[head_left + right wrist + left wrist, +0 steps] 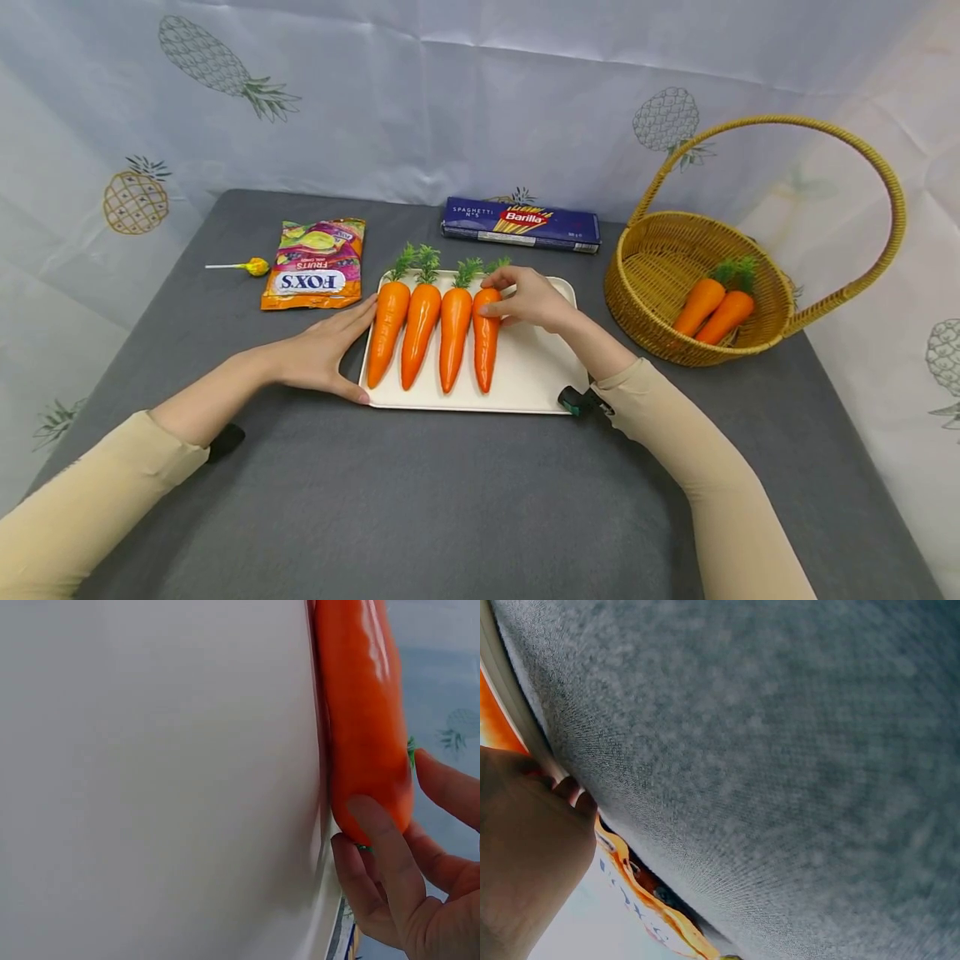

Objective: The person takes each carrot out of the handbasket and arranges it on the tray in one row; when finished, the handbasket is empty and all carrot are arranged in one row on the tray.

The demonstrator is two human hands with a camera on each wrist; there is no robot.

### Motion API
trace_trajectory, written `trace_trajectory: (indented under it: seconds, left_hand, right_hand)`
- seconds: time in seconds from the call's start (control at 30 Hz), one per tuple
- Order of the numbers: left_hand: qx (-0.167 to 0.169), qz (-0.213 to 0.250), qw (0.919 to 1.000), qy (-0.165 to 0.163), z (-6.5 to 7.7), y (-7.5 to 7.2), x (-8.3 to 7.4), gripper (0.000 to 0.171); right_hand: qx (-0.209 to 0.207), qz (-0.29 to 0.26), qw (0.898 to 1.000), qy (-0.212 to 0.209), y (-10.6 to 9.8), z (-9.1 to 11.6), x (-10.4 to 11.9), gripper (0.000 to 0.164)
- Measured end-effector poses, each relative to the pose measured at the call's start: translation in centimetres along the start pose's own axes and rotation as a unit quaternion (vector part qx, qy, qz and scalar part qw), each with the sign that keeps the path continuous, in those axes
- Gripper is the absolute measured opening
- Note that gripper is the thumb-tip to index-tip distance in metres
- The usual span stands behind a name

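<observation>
Several orange carrots with green tops lie side by side on a cream rectangular tray [534,367]. My right hand [531,298] pinches the rightmost carrot [486,354] near its leafy top, thumb on the near side and fingers behind. The right wrist view shows the thumb pressed on the thick end of that carrot [364,712], which lies along the tray. At the tray's left side, my left hand [321,352] is spread, fingertips at the rim by the leftmost carrot [388,333] and thumb at the near corner. The left wrist view has the left hand's fingertips [585,804] at the rim.
A wicker basket [626,304] with a tall handle stands on the right, two carrots [712,308] inside. Behind the tray lies a blue spaghetti box [520,225]. A candy bag [315,265] and a yellow lollipop [257,267] lie at the back left of the grey table [420,500].
</observation>
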State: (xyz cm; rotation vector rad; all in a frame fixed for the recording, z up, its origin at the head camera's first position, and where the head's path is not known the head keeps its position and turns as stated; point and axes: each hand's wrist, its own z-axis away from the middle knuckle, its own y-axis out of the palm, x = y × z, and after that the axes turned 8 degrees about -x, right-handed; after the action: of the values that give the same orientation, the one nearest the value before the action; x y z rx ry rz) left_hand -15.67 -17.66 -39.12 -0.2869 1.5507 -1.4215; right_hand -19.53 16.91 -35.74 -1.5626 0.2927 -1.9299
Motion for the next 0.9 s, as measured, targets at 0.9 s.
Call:
trace_trajectory:
  seconds: [0.9]
  left_hand:
    - [-0.004, -0.001, 1.0, 0.005, 0.0, 0.1, 0.2, 0.133]
  right_hand:
    - [-0.023, -0.001, 0.999, -0.049, -3.6, 1.9, 1.1, 0.041]
